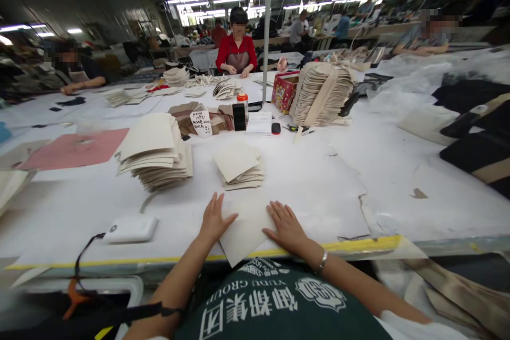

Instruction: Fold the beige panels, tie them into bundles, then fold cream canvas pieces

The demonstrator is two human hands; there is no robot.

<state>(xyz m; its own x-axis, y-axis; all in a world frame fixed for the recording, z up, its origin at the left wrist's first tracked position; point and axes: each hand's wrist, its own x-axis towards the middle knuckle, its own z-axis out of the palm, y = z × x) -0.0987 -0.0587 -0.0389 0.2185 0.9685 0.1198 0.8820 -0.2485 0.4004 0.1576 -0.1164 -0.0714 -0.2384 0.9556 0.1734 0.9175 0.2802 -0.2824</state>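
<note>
A cream fabric piece [245, 231] lies on the white table [319, 180] at the near edge, one corner hanging over it. My left hand [214, 219] rests flat on the piece's left side, fingers stretched out. My right hand [286, 226] lies flat on its right side, fingers spread, a bracelet on the wrist. Just beyond the hands sits a small stack of cream pieces [239, 167]. A taller, fanned stack of larger cream pieces [155, 154] stands to the left of it.
A white box with a cable [129, 228] lies at the near left, a pink sheet [75, 149] farther left. A bound bundle of pieces [321, 93], a red box [285, 90], a black device [239, 116] and a handwritten note [202, 123] sit mid-table. A person in red [237, 50] works opposite.
</note>
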